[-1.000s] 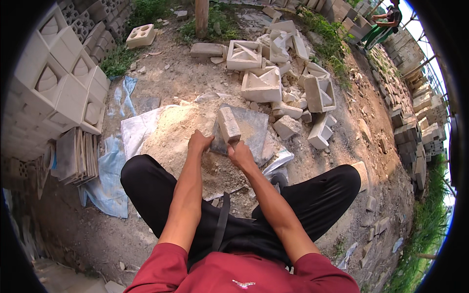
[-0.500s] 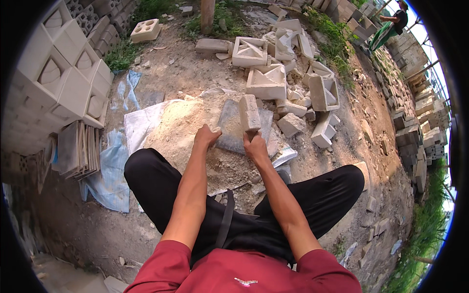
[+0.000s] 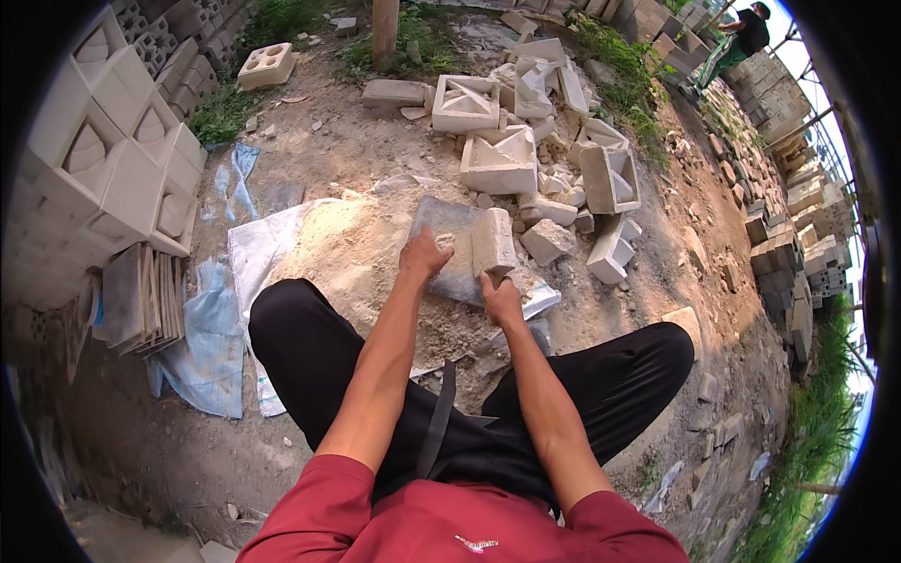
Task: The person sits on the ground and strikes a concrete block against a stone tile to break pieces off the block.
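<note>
My right hand (image 3: 502,298) grips the lower end of a pale rectangular block (image 3: 494,242), which is tilted over the right side of a flat grey slab (image 3: 454,286). My left hand (image 3: 425,253) is over the left part of that slab with its fingers curled, beside small pale crumbs. What those fingers hold, if anything, is hidden. A heap of sandy powder (image 3: 338,246) spreads left of the slab, on a white sheet (image 3: 260,246).
Broken blocks (image 3: 497,161) and rubble lie beyond the slab to the right. Patterned blocks (image 3: 131,178) are stacked at left, above thin boards (image 3: 141,291) and a blue sheet (image 3: 214,338). A person (image 3: 741,42) stands far right.
My left hand has moved forward and right over the slab. The block in my right hand is lower and slightly farther right. The whole view has shifted a little.
</note>
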